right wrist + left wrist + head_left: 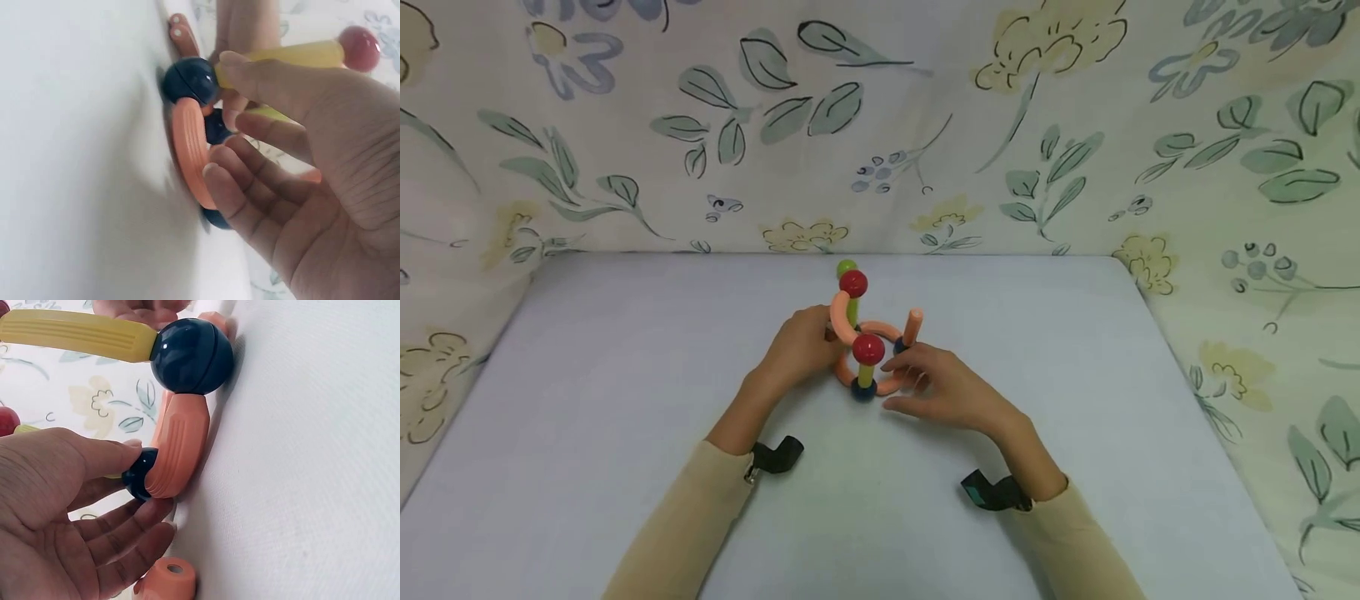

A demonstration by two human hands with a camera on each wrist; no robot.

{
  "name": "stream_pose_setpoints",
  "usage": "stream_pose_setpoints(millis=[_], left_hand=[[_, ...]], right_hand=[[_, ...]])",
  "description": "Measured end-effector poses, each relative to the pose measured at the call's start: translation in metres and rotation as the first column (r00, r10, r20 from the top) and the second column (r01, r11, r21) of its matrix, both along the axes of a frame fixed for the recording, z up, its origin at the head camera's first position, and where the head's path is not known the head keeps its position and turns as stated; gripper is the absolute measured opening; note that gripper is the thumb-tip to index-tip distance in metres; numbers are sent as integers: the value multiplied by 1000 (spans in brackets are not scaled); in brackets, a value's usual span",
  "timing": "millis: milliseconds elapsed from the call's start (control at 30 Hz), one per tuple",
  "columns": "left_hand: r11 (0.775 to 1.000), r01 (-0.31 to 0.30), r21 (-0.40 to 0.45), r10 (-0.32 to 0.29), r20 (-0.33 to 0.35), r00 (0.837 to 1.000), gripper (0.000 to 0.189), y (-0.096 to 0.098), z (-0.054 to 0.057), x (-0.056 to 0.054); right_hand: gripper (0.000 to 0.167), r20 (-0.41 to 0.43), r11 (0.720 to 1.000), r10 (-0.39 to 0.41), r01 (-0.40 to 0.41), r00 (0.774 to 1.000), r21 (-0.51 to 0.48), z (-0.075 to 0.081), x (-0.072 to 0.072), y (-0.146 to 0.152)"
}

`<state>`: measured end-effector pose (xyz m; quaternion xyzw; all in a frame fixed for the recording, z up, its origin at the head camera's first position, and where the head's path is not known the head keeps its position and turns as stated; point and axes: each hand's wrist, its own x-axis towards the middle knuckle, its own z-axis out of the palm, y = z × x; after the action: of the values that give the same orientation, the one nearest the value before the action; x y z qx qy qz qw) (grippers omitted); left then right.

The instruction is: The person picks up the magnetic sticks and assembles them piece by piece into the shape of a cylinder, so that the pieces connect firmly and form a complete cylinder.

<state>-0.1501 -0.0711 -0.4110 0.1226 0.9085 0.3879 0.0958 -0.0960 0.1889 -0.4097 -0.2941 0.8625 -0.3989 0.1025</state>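
A toy frame of balls and rods stands mid-table. Coral curved rods [181, 447] join dark blue balls [863, 389] in a ring on the tabletop. A yellow rod [867, 375] rises from the front ball to a red ball [868, 349]; another red ball [853, 283] tops a second upright behind. My left hand [805, 342] pinches a blue ball [140, 475] at the ring's left between thumb and fingers. On the right, my right hand [951, 387] has loosely bent, parted fingers beside the ring; whether they touch it is unclear. An upright coral rod [913, 327] stands near its knuckles.
A green ball [847, 267] shows behind the rear red ball. One coral piece [169, 581] with a hole in its end lies below my left fingers in the left wrist view. The white table [625, 375] meets a flower-patterned cloth [925, 125] at its back edge.
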Motion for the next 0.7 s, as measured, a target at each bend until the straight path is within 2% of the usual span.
stream_pose_setpoints(millis=[167,333,500,700], left_hand=[[1000,1,-28,-1,-9,1000,15,-1,1,0],[1000,12,-24,-12,-3,1000,29,0,3,-1],[1000,24,-11,-24,-7,1000,29,0,2,-1],[1000,23,-8,-23,-19,1000,28,0,4,0]], right_hand=[[39,-43,999,-35,35,998,-3,-8,1,-13],[36,-99,995,-80,85,992,46,-16,4,-24],[35,-171,982,-155,171,973,84,-19,7,-34],[33,-239,974,-198,218,950,57,-22,10,-42]])
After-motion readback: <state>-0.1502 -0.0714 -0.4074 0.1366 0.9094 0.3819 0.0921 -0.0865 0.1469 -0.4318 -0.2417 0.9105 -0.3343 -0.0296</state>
